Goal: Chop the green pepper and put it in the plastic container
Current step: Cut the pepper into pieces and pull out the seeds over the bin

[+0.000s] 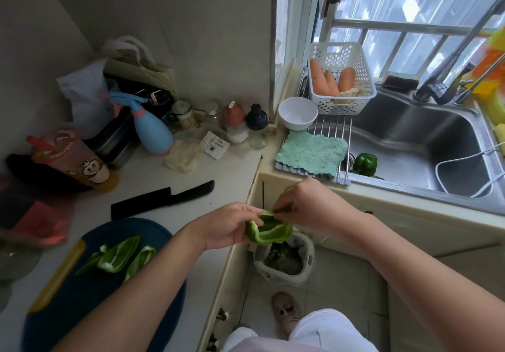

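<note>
A hollow piece of green pepper (270,232) hangs over the floor bin, past the counter's edge. My left hand (229,226) grips its left side, and my right hand (303,204) pinches its upper rim. Several cut pepper pieces (117,254) lie on the dark blue cutting board (90,305) at the lower left. The black knife (161,198) lies flat on the counter behind the board. Another whole green pepper (364,163) sits in the sink (426,144). No plastic container for the chopped pieces can be picked out with certainty.
A white bin (284,261) with green scraps stands on the floor under my hands. On the sink rack are a white bowl (297,113), a basket of carrots (340,78) and a green cloth (311,152). Bottles, jars and a blue spray bottle (151,127) crowd the counter's back.
</note>
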